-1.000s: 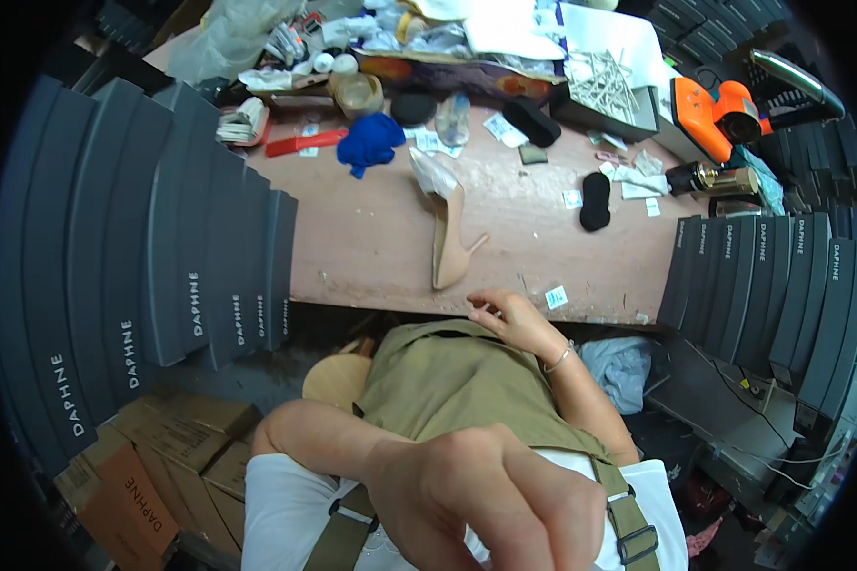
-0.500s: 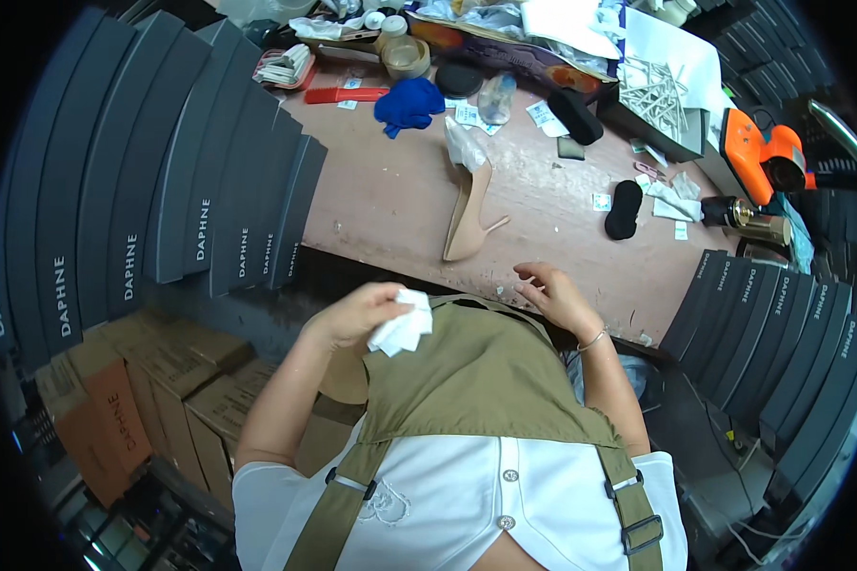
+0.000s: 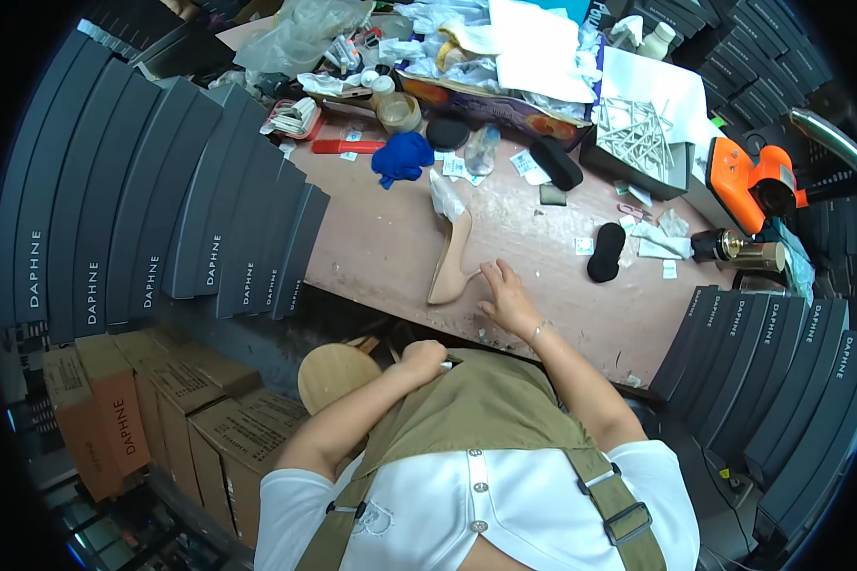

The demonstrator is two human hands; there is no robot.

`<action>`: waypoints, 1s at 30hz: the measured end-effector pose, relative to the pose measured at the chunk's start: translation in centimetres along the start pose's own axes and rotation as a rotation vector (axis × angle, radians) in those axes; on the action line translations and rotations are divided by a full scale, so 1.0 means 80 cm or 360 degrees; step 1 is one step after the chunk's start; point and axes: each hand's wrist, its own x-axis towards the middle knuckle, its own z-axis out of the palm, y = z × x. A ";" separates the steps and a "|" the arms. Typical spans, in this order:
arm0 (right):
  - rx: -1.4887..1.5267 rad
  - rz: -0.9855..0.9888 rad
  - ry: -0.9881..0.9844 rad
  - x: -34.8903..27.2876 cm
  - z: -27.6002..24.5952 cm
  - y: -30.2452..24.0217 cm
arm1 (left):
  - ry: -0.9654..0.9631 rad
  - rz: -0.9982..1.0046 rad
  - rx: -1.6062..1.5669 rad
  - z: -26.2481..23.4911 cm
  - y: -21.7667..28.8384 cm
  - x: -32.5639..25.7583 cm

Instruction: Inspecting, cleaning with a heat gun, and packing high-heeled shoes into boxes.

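**Beige heel beside rt hand**

Small white scrap (image 3: 445, 364) is pinched in clenched left hand (image 3: 423, 359) at olive apron (image 3: 486, 419). Right hand (image 3: 507, 300) is laid open, flat on pink worktable (image 3: 381, 238), nothing grasped, fingertips just beside beige high-heeled shoe (image 3: 455, 255). Black boxes (image 3: 209, 228) are stacked at lt.

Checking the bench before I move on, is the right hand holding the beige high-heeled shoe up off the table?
No, the beige high-heeled shoe lies on the table, and the right hand rests flat beside it.
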 end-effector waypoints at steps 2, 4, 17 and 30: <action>-0.0219 0.0034 -0.0059 0.014 0.000 -0.003 | -0.0033 0.0093 -0.0642 -0.010 -0.022 -0.013; -0.0413 -0.0039 -0.0044 0.024 0.011 0.001 | -0.0061 0.0043 -0.1088 -0.026 -0.028 -0.037; -0.0495 -0.0754 0.0026 0.080 -0.035 -0.041 | 0.0918 0.0083 -0.1694 -0.098 -0.115 -0.048; -0.0106 -0.0630 0.0802 -0.094 -0.210 -0.070 | -0.0261 0.0766 -0.2708 -0.204 0.077 0.023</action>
